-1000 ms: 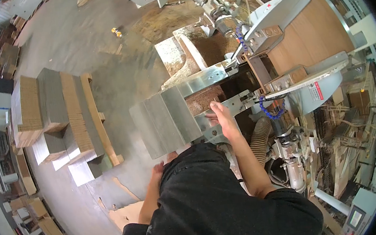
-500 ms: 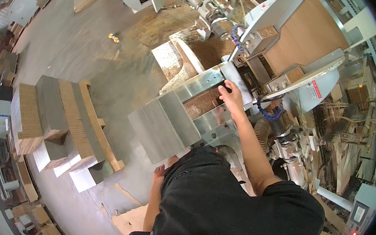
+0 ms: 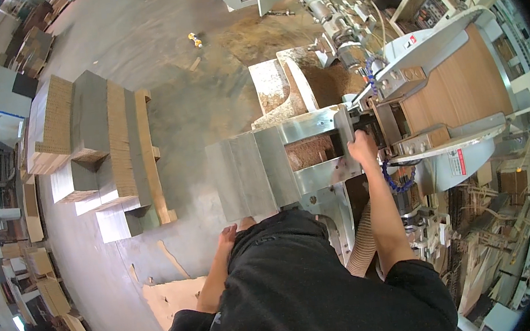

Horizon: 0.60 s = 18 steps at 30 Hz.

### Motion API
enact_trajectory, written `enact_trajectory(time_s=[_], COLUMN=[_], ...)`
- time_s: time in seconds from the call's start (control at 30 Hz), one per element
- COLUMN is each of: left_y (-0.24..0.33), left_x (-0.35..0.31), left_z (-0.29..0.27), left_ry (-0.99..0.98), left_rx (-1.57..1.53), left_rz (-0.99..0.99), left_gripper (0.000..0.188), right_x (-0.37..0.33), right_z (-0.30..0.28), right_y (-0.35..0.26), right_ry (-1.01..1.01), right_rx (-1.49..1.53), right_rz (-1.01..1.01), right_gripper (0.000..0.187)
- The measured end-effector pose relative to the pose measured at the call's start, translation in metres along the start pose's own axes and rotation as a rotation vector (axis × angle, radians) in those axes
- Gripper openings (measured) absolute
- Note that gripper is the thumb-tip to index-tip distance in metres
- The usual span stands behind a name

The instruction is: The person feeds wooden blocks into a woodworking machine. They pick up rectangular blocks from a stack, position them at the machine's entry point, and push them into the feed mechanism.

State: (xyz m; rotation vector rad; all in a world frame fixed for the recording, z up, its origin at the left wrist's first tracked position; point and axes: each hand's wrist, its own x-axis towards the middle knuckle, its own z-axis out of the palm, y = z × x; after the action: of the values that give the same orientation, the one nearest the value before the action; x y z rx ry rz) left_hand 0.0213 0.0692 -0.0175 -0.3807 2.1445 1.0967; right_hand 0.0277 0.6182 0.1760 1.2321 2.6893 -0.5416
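My right hand (image 3: 362, 148) is closed on a narrow grey metal plate (image 3: 343, 129) that stands across the machine bed's right end. Beside it, a metal frame (image 3: 322, 175) surrounds an opening holding brown wood dust (image 3: 309, 153). Flat grey panels (image 3: 239, 171) form the bed's left part. My left hand (image 3: 226, 236) hangs by my hip near the bed's front edge, holding nothing, with loosely bent fingers.
Stacked boards (image 3: 101, 128) rest on a wooden pallet (image 3: 154, 155) at the left. Right of the bed stands a curved guard (image 3: 465, 84) with blue segmented hoses (image 3: 400, 179). A ribbed duct (image 3: 360, 243) runs below my right arm. Motor units (image 3: 326, 11) stand beyond the bed.
My right hand has moved right from above the dust opening to the metal plate, and its fingers have closed on it. The view has shifted; my left hand remains by my hip.
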Motion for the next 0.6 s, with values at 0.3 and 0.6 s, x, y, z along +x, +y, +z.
enact_trajectory(time_s=[0.3, 0.6], left_y=[0.226, 0.281], left_x=[-0.093, -0.091], left_z=[-0.039, -0.028], left_ry=[-0.164, -0.316], left_rx=[-0.656, -0.716], left_rz=[0.082, 0.119], left_gripper=[0.077, 0.066], right_x=[-0.084, -0.121], right_z=[-0.022, 0.006], right_y=[-0.062, -0.121], right_ry=[-0.363, -0.132], right_rx=[1.191, 0.579], right_rz=[-0.153, -0.443], right_gripper=[0.023, 0.033])
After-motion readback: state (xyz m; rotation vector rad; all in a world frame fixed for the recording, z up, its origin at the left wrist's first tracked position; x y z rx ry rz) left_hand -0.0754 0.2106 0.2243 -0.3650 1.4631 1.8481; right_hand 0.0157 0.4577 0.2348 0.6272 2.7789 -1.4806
